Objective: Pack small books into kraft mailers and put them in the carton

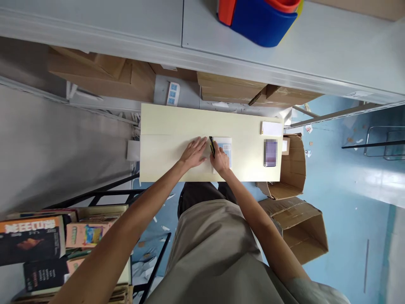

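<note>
1. With clock positions read from the right hand [220, 159], the cream tabletop [167, 122] spreads out on both sides, longest toward 9 and 3 o'clock.
2. The right hand's grip is closed, fingers wrapped around a slim black-and-yellow cutter [212, 146]. The cutter's far end points to about 11 o'clock; its blade is too small to make out here.
3. The left hand [193, 153] is at 9 o'clock, near the cutter and just beside the right hand. It lies palm down with its fingers stretched and slightly spread; that grip is open and has hold of nothing that shows.
4. A white-and-blue packet [226, 146] with a barcode label lies flat on the tabletop, reaching toward 1 o'clock. The right hand covers part of it, and the cutter runs along its left edge.
5. Well apart from the hands, a white box [272, 128] lies on the tabletop at 2 o'clock, and a purple rectangular item [270, 153], blurred into blocks, at 3 o'clock.
6. Beyond the tabletop's far edge, a power strip [172, 93] with blue sockets is between 10 and 11 o'clock, below a grey shelf [126, 21] that crosses the top of the view.
7. One open carton [296, 169] is at 3 o'clock past the tabletop's right end; another carton [305, 236] sits at 4 o'clock.
8. Books and magazines [34, 240] are piled at about 8 o'clock.
</note>
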`<state>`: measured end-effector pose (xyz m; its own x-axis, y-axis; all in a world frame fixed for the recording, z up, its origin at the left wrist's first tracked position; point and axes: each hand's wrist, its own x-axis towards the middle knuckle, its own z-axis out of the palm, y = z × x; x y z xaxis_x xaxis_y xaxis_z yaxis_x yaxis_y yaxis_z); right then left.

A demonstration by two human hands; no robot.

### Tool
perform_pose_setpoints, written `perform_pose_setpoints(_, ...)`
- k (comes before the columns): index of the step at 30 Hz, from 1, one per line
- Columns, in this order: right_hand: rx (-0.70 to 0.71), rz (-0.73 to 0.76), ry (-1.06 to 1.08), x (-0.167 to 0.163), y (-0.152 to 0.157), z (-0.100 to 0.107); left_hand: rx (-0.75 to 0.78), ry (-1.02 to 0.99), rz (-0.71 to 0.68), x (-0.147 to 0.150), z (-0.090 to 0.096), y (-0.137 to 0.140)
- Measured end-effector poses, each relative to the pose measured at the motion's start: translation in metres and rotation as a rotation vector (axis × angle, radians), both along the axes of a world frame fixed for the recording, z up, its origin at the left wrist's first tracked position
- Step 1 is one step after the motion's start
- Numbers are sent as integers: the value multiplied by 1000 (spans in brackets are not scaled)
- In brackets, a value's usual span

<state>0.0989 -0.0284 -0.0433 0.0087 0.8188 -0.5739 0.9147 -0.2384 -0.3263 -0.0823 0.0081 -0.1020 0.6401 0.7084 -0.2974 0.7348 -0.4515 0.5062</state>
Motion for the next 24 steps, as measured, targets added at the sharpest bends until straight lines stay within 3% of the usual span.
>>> perform_pose_setpoints(12,-23,-5,-100,-19,4,0,-26,46,-47,-1,9,9)
perform_pose_setpoints(24,-127,133,-238,-30,-7,29,-3,135,-117,2,19,18)
